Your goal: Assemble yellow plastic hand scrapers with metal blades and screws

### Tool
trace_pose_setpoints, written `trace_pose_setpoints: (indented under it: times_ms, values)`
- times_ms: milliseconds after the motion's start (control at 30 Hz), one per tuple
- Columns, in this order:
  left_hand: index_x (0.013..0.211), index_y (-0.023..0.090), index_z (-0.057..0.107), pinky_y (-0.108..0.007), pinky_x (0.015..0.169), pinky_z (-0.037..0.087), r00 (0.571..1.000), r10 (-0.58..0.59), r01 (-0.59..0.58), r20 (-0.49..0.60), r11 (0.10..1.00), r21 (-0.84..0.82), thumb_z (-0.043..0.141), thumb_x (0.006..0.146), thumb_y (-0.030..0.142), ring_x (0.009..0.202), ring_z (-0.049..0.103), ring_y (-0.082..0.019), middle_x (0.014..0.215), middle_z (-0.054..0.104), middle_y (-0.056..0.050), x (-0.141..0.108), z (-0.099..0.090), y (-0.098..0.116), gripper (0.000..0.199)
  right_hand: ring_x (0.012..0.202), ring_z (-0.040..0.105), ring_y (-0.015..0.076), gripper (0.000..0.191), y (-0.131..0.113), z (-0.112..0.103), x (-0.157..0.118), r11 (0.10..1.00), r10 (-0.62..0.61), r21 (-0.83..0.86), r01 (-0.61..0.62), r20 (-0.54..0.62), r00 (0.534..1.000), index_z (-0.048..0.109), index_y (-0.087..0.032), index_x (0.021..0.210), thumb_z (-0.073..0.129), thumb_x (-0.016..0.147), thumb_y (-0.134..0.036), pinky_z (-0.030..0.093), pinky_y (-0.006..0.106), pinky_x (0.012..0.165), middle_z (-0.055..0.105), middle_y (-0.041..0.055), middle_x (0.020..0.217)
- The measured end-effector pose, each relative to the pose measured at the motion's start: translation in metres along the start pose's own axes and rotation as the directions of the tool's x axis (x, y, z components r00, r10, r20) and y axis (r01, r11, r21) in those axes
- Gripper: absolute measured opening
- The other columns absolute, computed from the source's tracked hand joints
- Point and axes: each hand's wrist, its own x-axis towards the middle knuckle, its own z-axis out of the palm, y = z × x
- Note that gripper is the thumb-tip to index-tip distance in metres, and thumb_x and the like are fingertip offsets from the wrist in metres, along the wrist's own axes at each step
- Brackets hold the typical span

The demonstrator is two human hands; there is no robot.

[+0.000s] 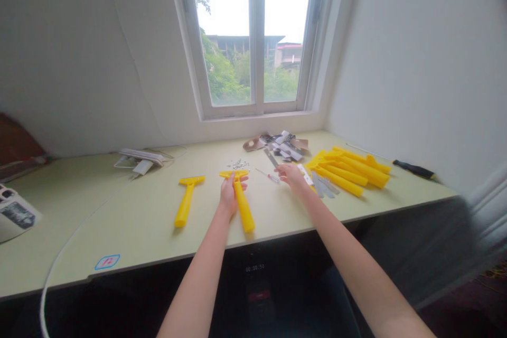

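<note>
My left hand point(228, 195) is closed around the neck of a yellow scraper point(243, 206), its wide head pointing away from me and its handle toward the table's front edge. In my right hand point(291, 175) a thin metal blade point(271, 158) is pinched, slanting up and left from the fingertips. Another yellow scraper point(185, 206) lies to the left. Small screws point(238, 164) are scattered just beyond the held scraper's head. Between my hands lies a small screwdriver point(269, 175). Flat metal blades point(325, 186) rest right of my right hand.
A pile of yellow scraper handles point(352, 169) lies at the right, with a black-handled screwdriver point(414, 169) beyond it. Paper and card scraps point(283, 143) are heaped near the window. A power strip point(142, 157) sits back left. A white cable point(59, 259) crosses the left front edge.
</note>
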Motion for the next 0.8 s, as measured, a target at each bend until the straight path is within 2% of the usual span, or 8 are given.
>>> trace_pose_setpoints:
  times_ms: [167, 300, 467, 667, 800]
  values:
    - [0.089, 0.013, 0.047, -0.023, 0.055, 0.042, 1.0, 0.011, -0.011, 0.014, 1.0, 0.023, 0.048, 0.078, 0.031, 0.048, 0.054, -0.009, 0.075, 0.066, -0.008, 0.001, -0.001, -0.003, 0.021, 0.059, 0.052, 0.0107, 0.015, 0.0, 0.016, -0.008, 0.996, -0.016, 0.09, 0.007, 0.105, 0.994, 0.059, -0.018, 0.068, 0.059, 0.057, -0.028, 0.039, 0.023, 0.055, 0.064, 0.0027, 0.073]
    - [0.09, 0.013, 0.048, -0.024, 0.053, 0.042, 0.996, 0.051, -0.058, 0.077, 0.994, 0.094, 0.05, 0.076, 0.034, 0.049, 0.054, -0.01, 0.075, 0.065, -0.009, 0.0, 0.0, -0.006, 0.025, 0.053, 0.046, 0.0084, 0.017, 0.0, 0.031, -0.013, 0.994, -0.04, 0.11, 0.025, 0.139, 0.989, 0.058, -0.018, 0.07, 0.06, 0.056, -0.028, 0.034, 0.022, 0.051, 0.061, 0.0004, 0.065]
    - [0.092, 0.013, 0.051, -0.026, 0.056, 0.042, 0.989, 0.045, -0.069, 0.14, 0.983, 0.173, 0.054, 0.074, 0.04, 0.053, 0.055, -0.012, 0.077, 0.065, -0.009, -0.001, -0.001, -0.009, 0.033, 0.05, 0.04, 0.0069, 0.02, 0.003, 0.049, -0.018, 0.99, -0.128, 0.077, 0.116, 0.183, 0.975, 0.059, -0.017, 0.067, 0.06, 0.057, -0.033, 0.03, 0.021, 0.048, 0.057, -0.001, 0.061]
    - [0.09, 0.014, 0.055, -0.026, 0.06, 0.043, 0.985, 0.054, -0.083, 0.163, 0.98, 0.178, 0.058, 0.071, 0.04, 0.06, 0.057, -0.013, 0.079, 0.065, -0.009, -0.002, -0.002, -0.01, 0.033, 0.048, 0.037, 0.008, 0.019, 0.008, 0.061, -0.021, 0.969, -0.245, 0.044, 0.241, 0.182, 0.952, 0.055, -0.017, 0.057, 0.054, 0.063, -0.036, 0.029, 0.022, 0.048, 0.047, -0.0043, 0.051]
    - [0.089, 0.014, 0.058, -0.026, 0.061, 0.042, 0.983, 0.056, -0.086, 0.172, 0.982, 0.171, 0.059, 0.069, 0.039, 0.061, 0.057, -0.013, 0.077, 0.064, -0.009, -0.002, -0.001, -0.01, 0.032, 0.055, 0.044, 0.0102, 0.019, 0.006, 0.062, -0.025, 0.956, -0.292, 0.014, 0.293, 0.157, 0.943, 0.058, -0.018, 0.061, 0.056, 0.062, -0.037, 0.033, 0.023, 0.053, 0.053, -0.003, 0.057]
